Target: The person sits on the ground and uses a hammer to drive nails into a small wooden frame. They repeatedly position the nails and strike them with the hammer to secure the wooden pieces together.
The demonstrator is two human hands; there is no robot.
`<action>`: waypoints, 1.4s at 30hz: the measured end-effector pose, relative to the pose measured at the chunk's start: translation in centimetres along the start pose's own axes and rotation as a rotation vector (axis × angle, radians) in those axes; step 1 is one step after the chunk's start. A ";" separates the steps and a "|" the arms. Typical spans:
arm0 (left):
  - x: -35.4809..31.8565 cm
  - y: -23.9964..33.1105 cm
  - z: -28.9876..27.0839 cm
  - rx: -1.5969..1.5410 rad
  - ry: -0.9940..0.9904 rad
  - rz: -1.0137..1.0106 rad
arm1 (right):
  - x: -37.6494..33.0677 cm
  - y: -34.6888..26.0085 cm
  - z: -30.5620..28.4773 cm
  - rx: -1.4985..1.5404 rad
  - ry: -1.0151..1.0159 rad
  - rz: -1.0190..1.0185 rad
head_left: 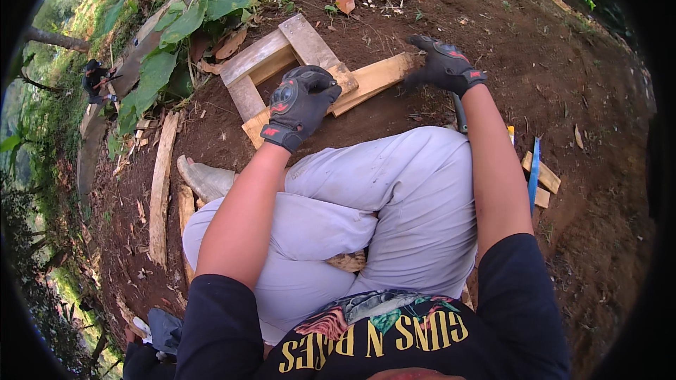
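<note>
Presently catalogued: a seated person in pale grey trousers (pixel 394 197) and a black printed shirt (pixel 366 338), knees drawn up, on bare reddish-brown soil (pixel 549 63). Item one, the left hand (pixel 299 105), in a black padded glove with red marks, rests palm down on a wooden frame (pixel 282 56), fingers curled over the spot where a frame rail meets a longer plank (pixel 366 81); whether they truly clamp the wood cannot be told. Item two, the right hand (pixel 443 63), in a matching glove, lies flat at the far end of that plank, fingers spread and pressed down on the wood and the soil beside it, gripping nothing. Item three, the wooden frame, a rough rectangle of pale boards, lies on the ground just ahead of the knees, with the plank running from its near corner toward the right hand. Item four, a long weathered board (pixel 160 190) lies on the soil well to the left. Item five, short offcuts of wood (pixel 542 179) and a thin blue strip (pixel 534 169) lie just beside the right forearm. Item six, broad green leaves (pixel 169 49) border the frame at upper left. Item seven, a distant person (pixel 95 77) in dark clothing stands far off at the left rim.
</note>
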State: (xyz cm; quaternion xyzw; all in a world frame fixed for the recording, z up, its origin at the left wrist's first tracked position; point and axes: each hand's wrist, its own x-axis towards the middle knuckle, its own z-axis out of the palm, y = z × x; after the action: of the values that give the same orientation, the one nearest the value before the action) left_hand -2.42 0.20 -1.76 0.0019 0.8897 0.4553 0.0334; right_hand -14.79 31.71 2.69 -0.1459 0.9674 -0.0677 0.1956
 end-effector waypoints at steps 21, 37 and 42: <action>0.1 -0.9 1.4 -0.058 0.100 0.060 | -12.8 -2.1 -5.4 0.375 0.091 -0.078; -0.4 -2.0 2.2 -0.073 0.159 0.068 | -11.1 -6.1 -3.3 0.119 0.142 -0.352; 0.4 -0.2 1.4 0.013 0.100 0.049 | -10.0 -4.3 -2.7 -0.102 0.096 -0.445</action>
State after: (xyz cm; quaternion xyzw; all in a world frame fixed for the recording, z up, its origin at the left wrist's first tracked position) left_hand -2.77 1.24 -2.73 0.0010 0.8930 0.4496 -0.0221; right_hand -5.95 30.91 9.53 -0.3618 0.9218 -0.0670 0.1222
